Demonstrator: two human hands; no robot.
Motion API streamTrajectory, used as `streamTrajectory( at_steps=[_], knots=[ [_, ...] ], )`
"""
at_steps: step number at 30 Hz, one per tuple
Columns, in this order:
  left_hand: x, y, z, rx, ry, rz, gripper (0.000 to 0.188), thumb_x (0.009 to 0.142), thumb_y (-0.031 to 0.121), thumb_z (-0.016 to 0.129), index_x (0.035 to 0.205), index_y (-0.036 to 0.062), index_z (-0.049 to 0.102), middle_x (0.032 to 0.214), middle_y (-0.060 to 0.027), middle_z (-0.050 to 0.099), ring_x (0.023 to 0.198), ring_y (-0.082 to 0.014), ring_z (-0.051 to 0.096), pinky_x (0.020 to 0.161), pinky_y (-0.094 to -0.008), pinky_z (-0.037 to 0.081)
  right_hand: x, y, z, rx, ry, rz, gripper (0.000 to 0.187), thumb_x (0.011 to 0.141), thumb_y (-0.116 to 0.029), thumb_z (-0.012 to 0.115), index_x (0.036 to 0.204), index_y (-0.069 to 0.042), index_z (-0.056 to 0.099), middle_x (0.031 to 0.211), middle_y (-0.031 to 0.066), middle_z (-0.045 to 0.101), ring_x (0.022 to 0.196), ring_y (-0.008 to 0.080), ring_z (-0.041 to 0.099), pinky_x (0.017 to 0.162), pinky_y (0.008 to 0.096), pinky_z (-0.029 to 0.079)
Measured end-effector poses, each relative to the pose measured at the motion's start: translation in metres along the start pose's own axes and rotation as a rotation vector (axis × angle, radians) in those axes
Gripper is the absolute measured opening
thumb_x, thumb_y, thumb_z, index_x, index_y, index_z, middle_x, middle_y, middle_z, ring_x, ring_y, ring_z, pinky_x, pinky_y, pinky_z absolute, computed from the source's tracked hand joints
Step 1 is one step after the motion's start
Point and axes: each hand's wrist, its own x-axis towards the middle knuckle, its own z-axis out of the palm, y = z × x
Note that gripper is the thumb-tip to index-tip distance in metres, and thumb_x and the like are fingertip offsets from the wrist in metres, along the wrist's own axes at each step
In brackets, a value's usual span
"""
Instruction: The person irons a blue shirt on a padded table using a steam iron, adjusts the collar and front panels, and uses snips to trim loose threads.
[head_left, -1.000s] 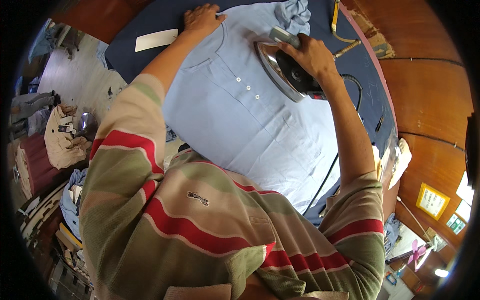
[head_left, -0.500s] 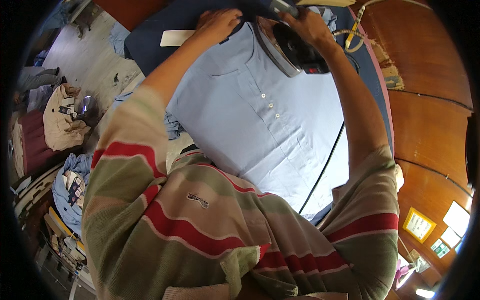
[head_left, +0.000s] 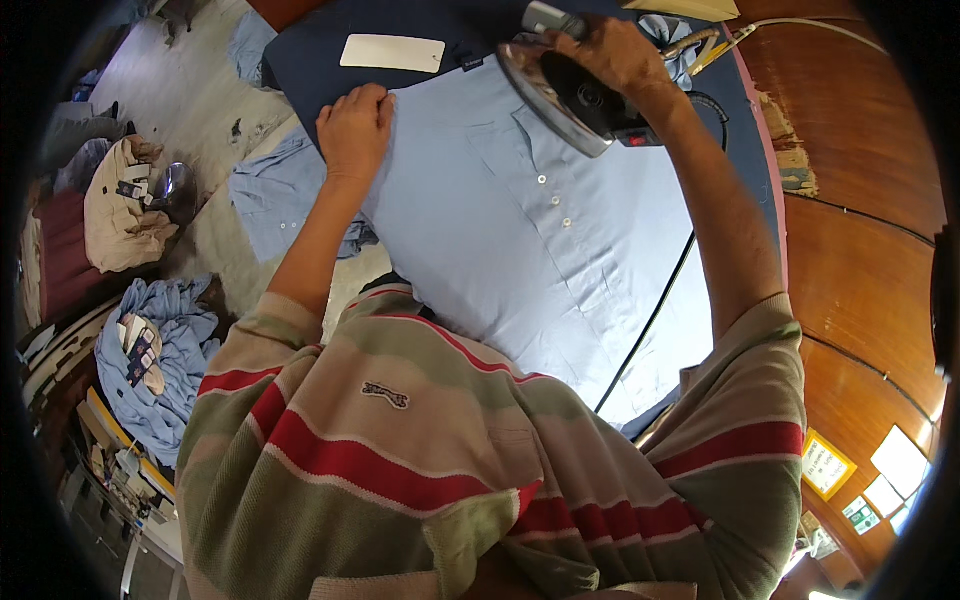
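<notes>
A light blue shirt (head_left: 500, 200) with white buttons lies spread over a dark navy ironing surface (head_left: 310, 65). My right hand (head_left: 625, 65) is wrapped round the handle of a steam iron (head_left: 570, 100), which is over the upper right of the shirt near its neckline. Whether its sole touches the cloth I cannot tell. At the shirt's upper left edge my left hand (head_left: 355, 130) is closed with curled fingers on the fabric. Just beyond that hand, a white card (head_left: 392, 53) lies on the navy cover.
A black cord (head_left: 650, 325) crosses the shirt's right side. A pale hose (head_left: 800, 24) runs off at the far right beside a wooden panel (head_left: 860, 120). To the left are another blue shirt (head_left: 280, 190), a blue clothes pile (head_left: 165, 380) and a tan garment (head_left: 120, 225).
My left hand has come back toward me from beyond the neckline to the shirt's left edge, uncovering the white card. The neckline now looks flatter, and the iron has shifted slightly.
</notes>
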Motion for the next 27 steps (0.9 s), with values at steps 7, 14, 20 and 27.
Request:
streamTrajectory(
  at_steps=[7,14,20,27],
  knots=[
    [0.008,-0.003,-0.004,-0.08,-0.134,-0.037,0.017,0.082,0.026,0.061,0.076,0.0096,0.058,0.074,-0.0056,0.062,0.066,-0.0253,0.059,0.065,-0.0376,0.041,-0.043,-0.022,-0.027,0.052,0.06,0.011,0.059,0.081,-0.058,0.052,0.104,-0.004,0.058,0.086,0.0229,0.065,0.083,0.0363,0.065,0.073,0.0429,0.052],
    [-0.022,-0.025,-0.022,-0.258,0.204,-0.102,0.023,0.086,0.026,0.058,0.091,0.004,0.06,0.074,-0.0104,0.061,0.072,-0.0263,0.059,0.071,-0.0341,0.044,-0.134,-0.126,-0.024,0.077,-0.208,0.022,0.044,0.079,-0.04,0.062,0.097,-0.001,0.056,0.076,0.0225,0.064,0.073,0.0369,0.065,0.064,0.0437,0.053],
    [-0.107,-0.036,-0.019,-0.635,-0.01,-0.481,0.024,0.089,0.027,0.056,0.084,0.0029,0.057,0.072,-0.0103,0.056,0.066,-0.0203,0.049,0.061,-0.0306,0.04,-0.118,-0.173,0.016,0.207,-0.025,0.003,0.044,0.079,-0.042,0.061,0.087,0.001,0.057,0.071,0.0228,0.063,0.069,0.0385,0.063,0.062,0.0446,0.052],
    [-0.107,-0.043,-0.024,-0.903,-0.049,-0.566,0.034,0.093,0.027,0.051,0.07,0.0019,0.045,0.06,0.0001,0.034,0.058,-0.0089,0.031,0.052,-0.0266,0.029,-0.06,-0.198,0.017,0.166,-0.019,0.003,0.055,0.079,-0.052,0.058,0.088,0.002,0.063,0.078,0.0229,0.065,0.076,0.0362,0.065,0.068,0.042,0.053]
  ],
)
